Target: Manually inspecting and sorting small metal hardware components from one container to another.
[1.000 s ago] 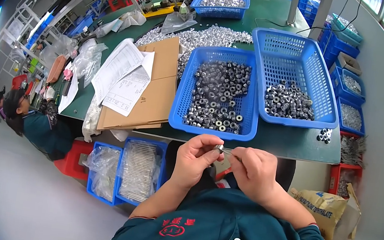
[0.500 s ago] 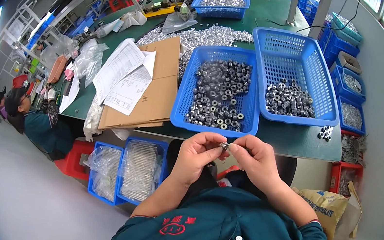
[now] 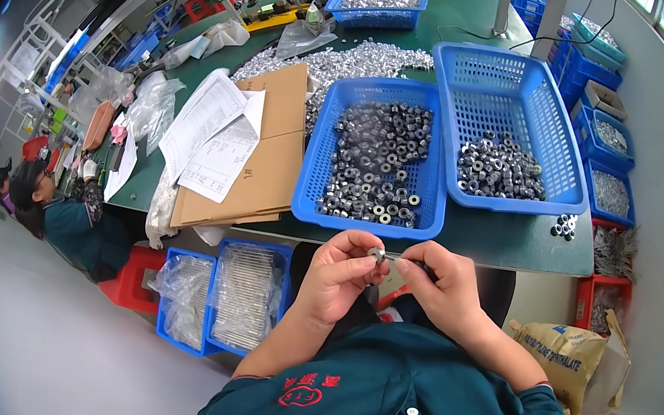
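Between the thumb and fingers of my left hand is a small metal ring-shaped part, its end turned upward. Close beside it on the right, my right hand is closed in a pinch. A thin dark piece shows at its fingertips, too small to name. Both hands are just off the table's front edge. Beyond them a blue basket holds many small round metal parts with holes. To its right stands a second, deeper blue basket with similar parts heaped at its near end.
A few loose parts lie by the right basket. Cardboard and printed papers are at left, silver parts piled behind. Blue bins of rods stand below. A co-worker sits at far left; a sack stands right.
My hands have drawn slightly apart; the right fingertips have come off the metal part, which stays in my left hand. The view has shifted slightly.
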`<state>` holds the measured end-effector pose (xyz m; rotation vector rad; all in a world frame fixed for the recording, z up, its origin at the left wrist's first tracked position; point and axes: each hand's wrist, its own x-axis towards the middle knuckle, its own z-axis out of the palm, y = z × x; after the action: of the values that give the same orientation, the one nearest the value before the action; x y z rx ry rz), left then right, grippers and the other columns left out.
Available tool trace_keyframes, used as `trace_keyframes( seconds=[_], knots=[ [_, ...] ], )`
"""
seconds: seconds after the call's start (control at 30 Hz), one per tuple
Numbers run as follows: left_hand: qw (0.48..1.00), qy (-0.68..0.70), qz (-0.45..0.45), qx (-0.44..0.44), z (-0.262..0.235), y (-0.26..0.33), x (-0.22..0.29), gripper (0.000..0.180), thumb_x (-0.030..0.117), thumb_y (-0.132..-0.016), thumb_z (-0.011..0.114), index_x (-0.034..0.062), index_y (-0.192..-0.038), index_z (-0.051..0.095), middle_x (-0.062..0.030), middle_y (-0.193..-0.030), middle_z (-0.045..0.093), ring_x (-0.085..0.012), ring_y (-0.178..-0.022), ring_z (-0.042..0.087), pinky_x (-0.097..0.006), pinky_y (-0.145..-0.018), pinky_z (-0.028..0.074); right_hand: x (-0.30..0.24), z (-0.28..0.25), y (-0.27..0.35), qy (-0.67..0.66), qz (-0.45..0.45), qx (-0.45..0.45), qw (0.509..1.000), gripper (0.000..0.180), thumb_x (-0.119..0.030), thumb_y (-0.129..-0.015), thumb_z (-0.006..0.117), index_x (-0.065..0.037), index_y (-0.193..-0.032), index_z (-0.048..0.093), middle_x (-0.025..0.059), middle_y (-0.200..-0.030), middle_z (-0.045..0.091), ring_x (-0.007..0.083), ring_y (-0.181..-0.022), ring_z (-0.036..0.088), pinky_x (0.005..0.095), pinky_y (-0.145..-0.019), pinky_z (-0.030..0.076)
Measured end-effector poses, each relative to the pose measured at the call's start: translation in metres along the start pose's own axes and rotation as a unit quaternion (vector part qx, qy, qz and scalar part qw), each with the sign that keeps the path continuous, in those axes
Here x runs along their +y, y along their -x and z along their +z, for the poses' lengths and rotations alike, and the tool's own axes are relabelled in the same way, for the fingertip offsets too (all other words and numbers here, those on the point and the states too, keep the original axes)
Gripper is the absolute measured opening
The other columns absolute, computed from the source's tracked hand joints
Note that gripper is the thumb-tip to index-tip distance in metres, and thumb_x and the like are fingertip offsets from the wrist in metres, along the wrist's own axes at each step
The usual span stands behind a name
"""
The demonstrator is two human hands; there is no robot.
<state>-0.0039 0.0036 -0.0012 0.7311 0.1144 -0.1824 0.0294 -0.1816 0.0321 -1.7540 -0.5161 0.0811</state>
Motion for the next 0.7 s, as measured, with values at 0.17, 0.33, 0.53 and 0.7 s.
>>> trace_keyframes(
  seconds=[0.17, 0.33, 0.53, 0.7],
  knots=[
    [0.997, -0.060, 0.037, 0.014, 0.004, -0.002, -0.003, 0.021, 0.001, -0.085, 0.064, 0.0006, -0.105, 0.062, -0.0104, -0.090, 0.068, -0.0176, -0.080, 0.067, -0.030, -0.072, 0.052, 0.015, -0.001, -0.002, 0.112, -0.155, 0.019, 0.981, 0.007, -0.005, -0.081, 0.068, -0.002, -0.083, 0.062, 0.0106, -0.066, 0.061, 0.0215, -0.053, 0.059, 0.0272, -0.050, 0.044],
    [0.989, -0.132, 0.072, 0.007, 0.009, -0.008, -0.007, 0.021, 0.000, -0.085, 0.064, -0.0014, -0.105, 0.062, -0.0113, -0.091, 0.068, -0.0175, -0.081, 0.067, -0.030, -0.077, 0.054, 0.007, -0.015, -0.004, 0.291, -0.257, 0.016, 0.921, 0.009, -0.002, -0.077, 0.069, -0.003, -0.082, 0.062, 0.0096, -0.066, 0.059, 0.0268, -0.056, 0.060, 0.0327, -0.049, 0.046],
    [0.943, -0.291, 0.159, -0.039, 0.033, -0.023, -0.009, 0.020, -0.007, -0.086, 0.062, -0.0029, -0.105, 0.062, -0.0096, -0.099, 0.065, -0.0144, -0.088, 0.065, -0.029, -0.082, 0.056, 0.022, -0.023, 0.005, -0.046, 0.025, 0.024, 0.998, 0.015, -0.012, -0.092, 0.060, 0.000, -0.082, 0.061, 0.0015, -0.059, 0.055, 0.0067, -0.052, 0.052, 0.0247, -0.044, 0.039],
    [0.863, -0.455, 0.182, -0.127, 0.067, -0.067, 0.001, 0.015, -0.003, -0.081, 0.066, -0.0024, -0.096, 0.066, -0.0074, -0.095, 0.065, -0.0120, -0.085, 0.064, -0.025, -0.076, 0.052, 0.029, -0.056, 0.010, -0.379, 0.201, 0.025, 0.903, 0.019, -0.020, -0.096, 0.055, -0.003, -0.089, 0.059, -0.0039, -0.054, 0.044, 0.0032, -0.044, 0.034, 0.0204, -0.040, 0.023]
  ],
)
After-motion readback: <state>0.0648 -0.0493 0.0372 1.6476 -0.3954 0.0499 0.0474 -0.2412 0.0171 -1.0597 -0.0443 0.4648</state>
